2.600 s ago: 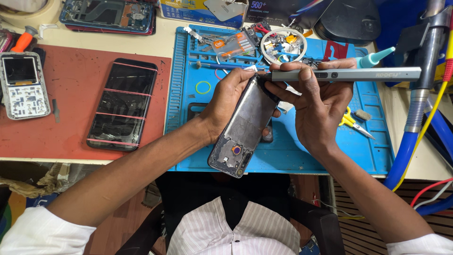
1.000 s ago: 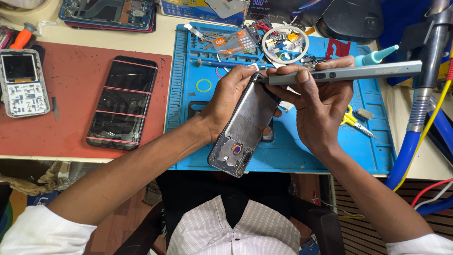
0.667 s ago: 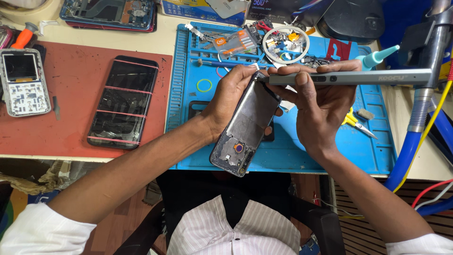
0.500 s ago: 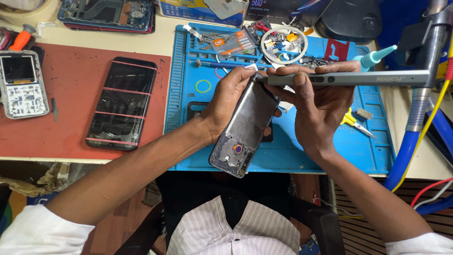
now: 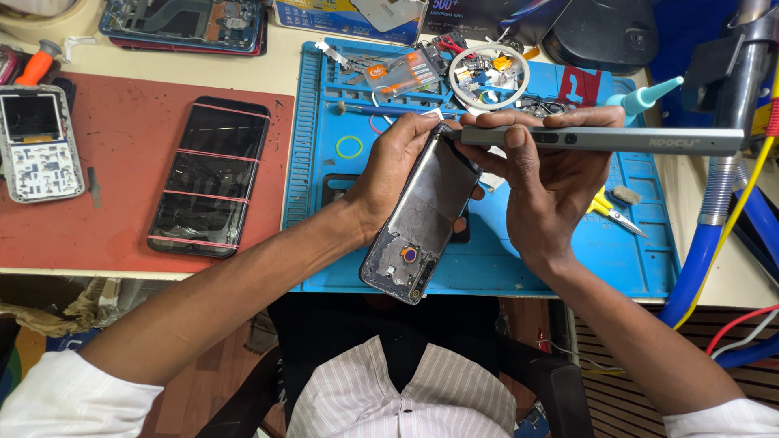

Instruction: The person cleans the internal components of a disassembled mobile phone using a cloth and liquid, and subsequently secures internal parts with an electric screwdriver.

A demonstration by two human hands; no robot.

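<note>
On the red mat at my far left lies a small bare circuit-board phone (image 5: 32,144), and beside it a black glossy phone (image 5: 209,177) bound by 4 pink rubber bands, probably pressing its screen down flat. My left hand (image 5: 395,162) clamps the upper edge of the opened phone body (image 5: 422,219), tilting it over the blue ribbed silicone mat (image 5: 487,259) so its grey inner face looks up at me. My right hand (image 5: 545,174) pinches the slim grey metal electric screwdriver (image 5: 600,139), held level, its tip meeting the phone's top corner. Yellow-handled tweezers (image 5: 610,211) lie just right.
</note>
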